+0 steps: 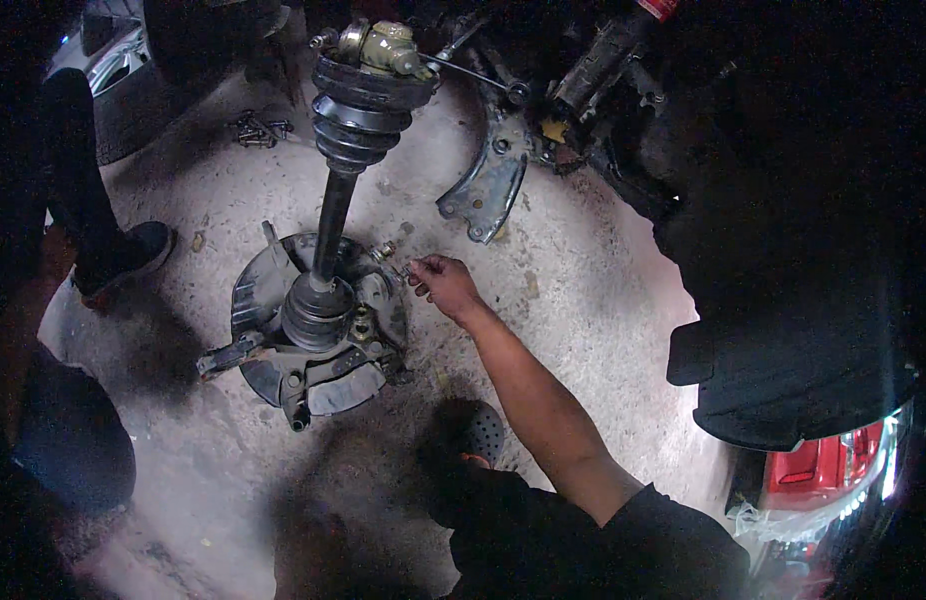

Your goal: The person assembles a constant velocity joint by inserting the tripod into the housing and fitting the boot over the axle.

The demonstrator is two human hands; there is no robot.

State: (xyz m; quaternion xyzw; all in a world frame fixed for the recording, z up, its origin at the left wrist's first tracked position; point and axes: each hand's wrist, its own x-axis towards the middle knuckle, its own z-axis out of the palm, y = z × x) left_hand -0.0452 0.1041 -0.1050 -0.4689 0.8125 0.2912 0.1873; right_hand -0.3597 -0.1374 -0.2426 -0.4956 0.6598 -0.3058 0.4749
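My right hand (442, 284) reaches in from the lower right with its fingers pinched together. A small metallic bit shows at the fingertips, too small to name. Just beyond them, a small metal fitting (384, 251) sits by the edge of the wheel hub knuckle (295, 380), which has a round dust shield (255, 290) and rests on the floor. From the hub a black drive shaft (336, 215) rises, with ribbed rubber boots (318, 315) near both ends. My left hand is out of view.
A brass-coloured part (391, 48) tops the shaft. Beyond lie several bolts (258, 130) and a metal control arm (486, 185). At left are another person's shoe (133, 258) and leg. A dotted clog (483, 434) stands below my forearm. A car's red tail light (821, 465) shows at right.
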